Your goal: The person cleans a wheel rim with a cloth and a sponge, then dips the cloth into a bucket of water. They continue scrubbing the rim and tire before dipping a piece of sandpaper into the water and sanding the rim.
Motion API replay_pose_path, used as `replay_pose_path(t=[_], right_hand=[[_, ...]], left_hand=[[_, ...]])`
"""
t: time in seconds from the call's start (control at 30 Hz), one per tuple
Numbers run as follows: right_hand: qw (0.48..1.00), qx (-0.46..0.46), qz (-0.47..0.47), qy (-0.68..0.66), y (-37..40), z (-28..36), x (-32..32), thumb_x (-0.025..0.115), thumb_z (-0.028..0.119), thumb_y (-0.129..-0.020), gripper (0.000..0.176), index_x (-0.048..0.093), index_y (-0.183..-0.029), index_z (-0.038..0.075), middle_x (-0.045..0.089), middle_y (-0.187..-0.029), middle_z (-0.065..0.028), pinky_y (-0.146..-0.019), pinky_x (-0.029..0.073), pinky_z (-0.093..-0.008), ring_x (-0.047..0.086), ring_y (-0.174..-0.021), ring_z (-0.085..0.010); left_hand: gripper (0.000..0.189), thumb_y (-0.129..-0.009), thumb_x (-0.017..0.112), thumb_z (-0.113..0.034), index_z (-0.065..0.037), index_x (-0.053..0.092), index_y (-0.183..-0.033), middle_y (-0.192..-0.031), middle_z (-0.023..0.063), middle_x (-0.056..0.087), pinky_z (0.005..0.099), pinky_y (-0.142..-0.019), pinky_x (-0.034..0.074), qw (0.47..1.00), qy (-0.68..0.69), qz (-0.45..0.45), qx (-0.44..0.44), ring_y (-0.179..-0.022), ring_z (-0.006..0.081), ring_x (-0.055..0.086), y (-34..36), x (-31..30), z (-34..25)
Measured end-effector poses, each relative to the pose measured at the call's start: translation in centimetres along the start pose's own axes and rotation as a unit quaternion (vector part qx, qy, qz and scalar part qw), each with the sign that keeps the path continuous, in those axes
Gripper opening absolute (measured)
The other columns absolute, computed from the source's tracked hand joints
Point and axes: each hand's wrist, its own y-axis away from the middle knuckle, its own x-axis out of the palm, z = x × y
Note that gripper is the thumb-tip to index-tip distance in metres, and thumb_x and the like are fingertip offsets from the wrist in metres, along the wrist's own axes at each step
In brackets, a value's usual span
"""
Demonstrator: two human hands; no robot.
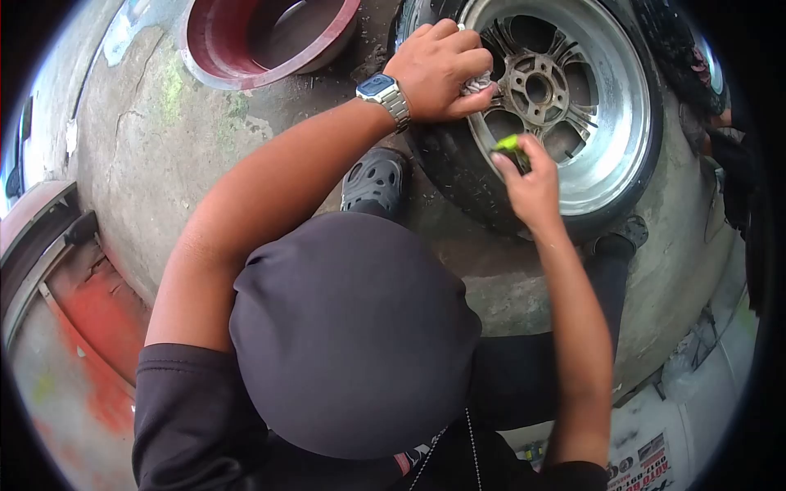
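My left hand (pixel 444 72), with a watch (pixel 382 92) on its wrist, is closed round a crumpled whitish cloth (pixel 477 83) at the near left rim of the wheel. My right hand (pixel 532 182) pinches a small yellow-green and dark tool (pixel 509 145) over the lower left edge of the same rim. The silver wheel (pixel 616 151) lies face up inside its black tire (pixel 458 173). Dark grime marks the hub (pixel 538 88) and spokes. Most of the cloth is hidden by my left fingers.
A red basin (pixel 214 49) stands on the concrete floor (pixel 131 147) at the upper left. My grey clog (pixel 372 182) is left of the tire. Red-painted panels (pixel 106 307) lie at the far left, and another tire (pixel 667 45) is at the upper right.
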Motion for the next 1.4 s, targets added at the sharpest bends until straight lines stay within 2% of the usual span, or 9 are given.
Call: replay_pose_path(t=[0.17,0.4,0.5,0.57,0.73,0.83,1.03,1.17,1.4], right_hand=[[0.981,-0.055,0.056,0.175,2.6,-0.8,-6.2,0.078,0.008,-0.081,0.020,0.064,-0.092,0.000,0.062,-0.085,-0.0124,-0.078,0.048,-0.0363,0.060,-0.084,-0.0277],[0.998,-0.010,-0.029,0.047,-0.2,1.2,-0.2,0.079,0.007,-0.080,0.019,0.066,-0.092,0.000,0.062,-0.088,-0.0121,-0.077,0.046,-0.0382,0.059,-0.085,-0.0302],[0.988,-0.074,0.045,0.128,0.6,-0.2,-3.2,0.080,0.009,-0.079,0.020,0.067,-0.092,0.001,0.062,-0.087,-0.0112,-0.079,0.046,-0.0393,0.058,-0.086,-0.0303],[0.982,-0.023,0.089,0.165,3.0,-2.6,-7.2,0.081,0.013,-0.079,0.020,0.069,-0.090,0.003,0.065,-0.089,-0.0093,-0.083,0.046,-0.0383,0.059,-0.088,-0.0285],[0.992,0.002,0.113,0.052,2.3,-2.2,-5.6,0.082,0.014,-0.081,0.020,0.068,-0.089,0.001,0.061,-0.086,-0.0076,-0.082,0.045,-0.0356,0.056,-0.086,-0.0245],[0.998,-0.020,0.052,-0.002,0.3,0.5,-1.1,0.082,0.011,-0.080,0.023,0.063,-0.086,0.000,0.056,-0.085,-0.0088,-0.079,0.045,-0.0343,0.056,-0.084,-0.0271],[0.986,-0.048,0.055,0.149,4.6,-1.7,-6.5,0.081,0.010,-0.079,0.023,0.062,-0.086,0.000,0.056,-0.086,-0.0100,-0.078,0.045,-0.0372,0.056,-0.083,-0.0288],[0.996,-0.050,-0.020,0.065,1.5,1.0,-0.5,0.080,0.010,-0.081,0.024,0.058,-0.087,0.000,0.056,-0.085,-0.0133,-0.074,0.043,-0.0400,0.055,-0.081,-0.0335],[0.974,-0.070,0.001,0.217,4.6,-1.1,-4.2,0.080,0.015,-0.080,0.022,0.062,-0.087,0.005,0.057,-0.088,-0.0085,-0.076,0.040,-0.0418,0.055,-0.088,-0.0312]], left_hand=[[0.023,-0.085,0.073,-0.035,-0.013,0.067,-0.088,-0.093,0.0048,0.061,0.0398,-0.078,0.048,0.999,0.027,-0.030,0.007,-0.089,0.0275,0.058,-0.2,1.0,-0.5],[0.022,-0.085,0.073,-0.034,-0.014,0.067,-0.088,-0.091,0.0045,0.061,0.0405,-0.078,0.048,1.000,-0.002,-0.025,0.008,-0.089,0.0271,0.059,0.0,0.0,-0.2],[0.022,-0.085,0.072,-0.034,-0.014,0.067,-0.089,-0.092,0.0046,0.061,0.0406,-0.079,0.048,1.000,0.007,-0.005,0.006,-0.089,0.0270,0.059,0.2,-0.2,0.0],[0.023,-0.086,0.072,-0.036,-0.013,0.067,-0.090,-0.094,0.0043,0.062,0.0405,-0.080,0.048,1.000,-0.005,-0.007,0.009,-0.090,0.0269,0.059,0.1,0.0,0.1],[0.024,-0.085,0.072,-0.037,-0.014,0.068,-0.090,-0.095,0.0041,0.062,0.0405,-0.080,0.048,1.000,-0.014,0.001,-0.005,-0.092,0.0265,0.060,0.2,-0.1,-0.1],[0.024,-0.085,0.072,-0.037,-0.014,0.068,-0.091,-0.095,0.0044,0.062,0.0409,-0.080,0.049,1.000,-0.015,-0.008,0.001,-0.092,0.0266,0.060,0.3,-0.2,-0.1],[0.025,-0.085,0.072,-0.037,-0.014,0.067,-0.091,-0.095,0.0044,0.062,0.0411,-0.081,0.049,1.000,-0.018,0.000,-0.001,-0.092,0.0265,0.060,0.3,-0.1,0.0],[0.025,-0.085,0.071,-0.038,-0.014,0.067,-0.091,-0.095,0.0039,0.062,0.0410,-0.081,0.049,1.000,-0.023,-0.004,0.000,-0.093,0.0265,0.060,0.2,-0.2,-0.1],[0.028,-0.086,0.070,-0.042,-0.015,0.067,-0.092,-0.095,0.0035,0.062,0.0414,-0.081,0.048,1.000,-0.027,0.009,-0.006,-0.094,0.0264,0.060,0.5,-0.1,0.0]])
